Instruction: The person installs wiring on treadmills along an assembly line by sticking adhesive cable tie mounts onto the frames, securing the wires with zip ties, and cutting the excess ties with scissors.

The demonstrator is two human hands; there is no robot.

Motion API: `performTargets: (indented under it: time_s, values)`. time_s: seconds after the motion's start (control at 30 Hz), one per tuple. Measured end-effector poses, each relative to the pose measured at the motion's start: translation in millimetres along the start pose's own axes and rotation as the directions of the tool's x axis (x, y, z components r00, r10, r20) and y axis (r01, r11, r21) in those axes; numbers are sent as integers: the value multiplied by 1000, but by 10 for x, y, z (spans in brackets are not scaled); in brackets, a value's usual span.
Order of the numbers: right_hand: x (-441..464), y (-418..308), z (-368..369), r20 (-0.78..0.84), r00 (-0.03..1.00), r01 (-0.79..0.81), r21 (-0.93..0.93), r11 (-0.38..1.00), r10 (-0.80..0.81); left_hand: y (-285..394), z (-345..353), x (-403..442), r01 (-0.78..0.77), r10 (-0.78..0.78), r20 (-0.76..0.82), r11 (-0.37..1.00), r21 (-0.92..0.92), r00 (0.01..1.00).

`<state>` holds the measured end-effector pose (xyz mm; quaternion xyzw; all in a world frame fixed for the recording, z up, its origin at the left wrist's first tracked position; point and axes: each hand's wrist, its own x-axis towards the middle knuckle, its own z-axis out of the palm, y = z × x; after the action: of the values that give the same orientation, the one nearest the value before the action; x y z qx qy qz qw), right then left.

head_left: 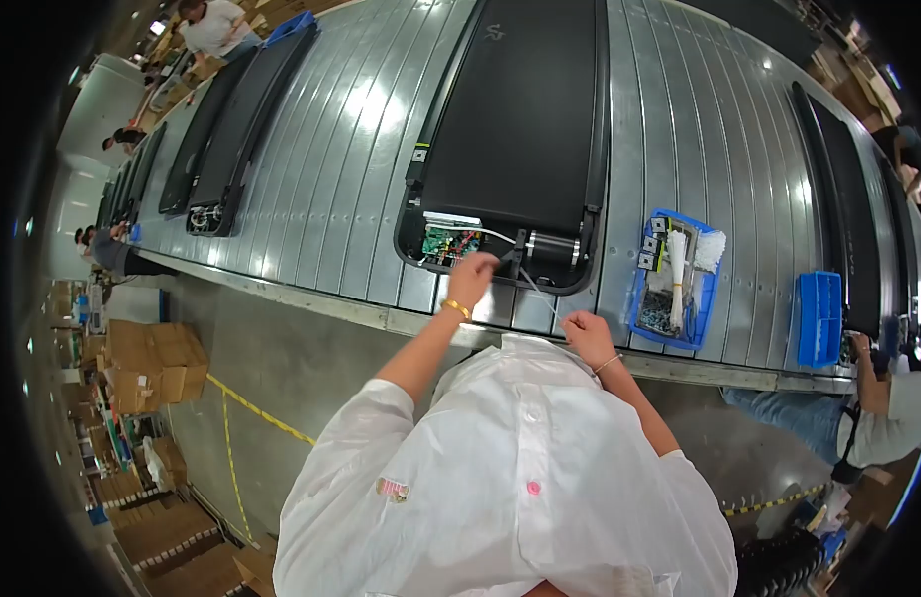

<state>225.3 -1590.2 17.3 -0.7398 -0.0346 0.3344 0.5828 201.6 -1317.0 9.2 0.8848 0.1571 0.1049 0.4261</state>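
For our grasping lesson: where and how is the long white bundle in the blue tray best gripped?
Pinch across its narrow middle, probably from above: the long white bundle lies lengthwise, exposed, and the walls of the blue tray may hinder a sideways reach.

The machine (520, 119) looks matt, its cylinder (554, 250) glossy metal, the slatted table (719, 149) shiny metal, the tray (710, 294) smooth plastic.

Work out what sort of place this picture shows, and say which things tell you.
Probably a factory assembly line: several similar black machines lie along a long metal table, the nearest with its circuit board exposed, and a blue bin of small parts sits beside it.
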Motion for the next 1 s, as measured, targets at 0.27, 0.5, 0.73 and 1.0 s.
performTargets:
  time_s: [0.27,0.5,0.73,1.0]
  values:
    - [94,78,712,-328,939,7,-285,958,-105,-570,-561,826,-248,169,194,817,520,966]
    - [180,97,1127,-475,880,-128,-278,952,-21,-811,-507,456,-668,345,582,506,545,736]
    - [726,50,1311,-488,840,-304,-62,951,236,-547,-275,890,-701,416,584,566,433,697]
    - [1038,263,1289,-438,889,-247,-206,947,137,-533,355,1334,-192,-188,675,874,447,714]
